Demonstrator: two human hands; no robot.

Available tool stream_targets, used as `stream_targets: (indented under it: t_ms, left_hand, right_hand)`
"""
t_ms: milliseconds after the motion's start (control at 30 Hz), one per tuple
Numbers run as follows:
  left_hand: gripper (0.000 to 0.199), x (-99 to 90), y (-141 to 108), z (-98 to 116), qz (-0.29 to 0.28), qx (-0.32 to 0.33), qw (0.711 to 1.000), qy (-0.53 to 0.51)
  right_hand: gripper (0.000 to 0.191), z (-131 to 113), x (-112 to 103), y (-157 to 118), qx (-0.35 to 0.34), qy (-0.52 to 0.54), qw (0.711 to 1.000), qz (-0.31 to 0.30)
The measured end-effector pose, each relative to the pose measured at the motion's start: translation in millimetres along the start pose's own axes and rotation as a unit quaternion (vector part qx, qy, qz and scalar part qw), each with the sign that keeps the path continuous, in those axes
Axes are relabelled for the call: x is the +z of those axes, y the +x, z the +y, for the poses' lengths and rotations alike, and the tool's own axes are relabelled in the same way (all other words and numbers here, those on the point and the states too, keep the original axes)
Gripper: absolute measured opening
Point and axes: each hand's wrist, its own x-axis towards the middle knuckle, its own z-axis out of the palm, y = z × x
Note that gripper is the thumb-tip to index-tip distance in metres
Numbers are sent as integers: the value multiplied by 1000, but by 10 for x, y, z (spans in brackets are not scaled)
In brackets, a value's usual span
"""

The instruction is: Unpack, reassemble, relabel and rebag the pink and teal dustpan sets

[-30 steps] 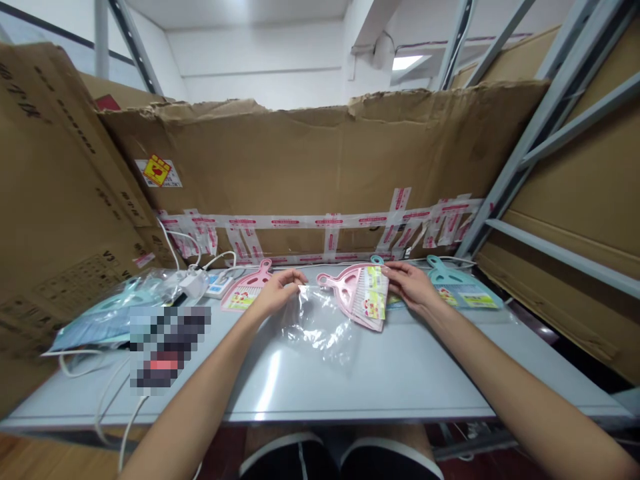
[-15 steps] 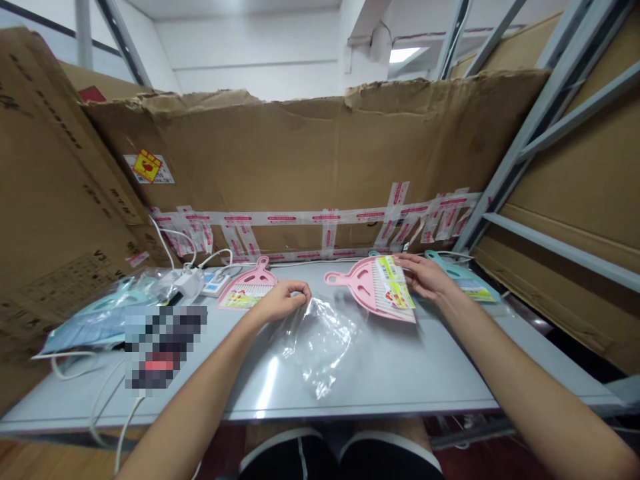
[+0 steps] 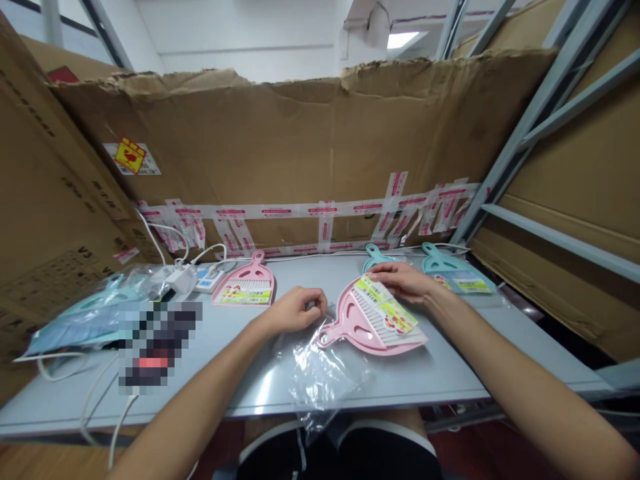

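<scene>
My left hand (image 3: 295, 311) is pinched at the mouth of a clear plastic bag (image 3: 325, 373), whose lower end hangs over the table's front edge. My right hand (image 3: 403, 280) lies across the top of a pink dustpan (image 3: 345, 327), fingers on its printed paper label and a small brush resting in the pan. The dustpan lies flat, its handle pointing toward me and left. A second pink dustpan (image 3: 243, 287) with a brush stands just beyond my left hand.
Two teal dustpans (image 3: 450, 268) lie behind my right hand. A bagged teal dustpan (image 3: 85, 320) lies far left, near a pixelated patch, a power strip (image 3: 209, 280) and white cables. Cardboard sheets and grey metal shelving (image 3: 520, 140) surround the grey table (image 3: 400, 387).
My right hand has swung the pink dustpan round, its handle now pointing nearer to me. The plastic bag has shifted toward me, over the table's front edge. The view has tilted slightly.
</scene>
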Motion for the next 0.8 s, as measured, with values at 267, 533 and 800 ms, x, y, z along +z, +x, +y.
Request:
stream_targets:
  t_ms: [267,533,800]
  left_hand:
    - [25,159,47,32,84,31,994,-61]
    - [46,-25,69,-151,242,15,970,-30]
    - [50,-398,118,-552,394,-164,896,-125]
  right_hand:
    - [43,142,385,-50,33,-1,997,-67]
    - [36,134,317,14,-25,45,998,-31]
    - [28,23,45,133,-93,122,986,71]
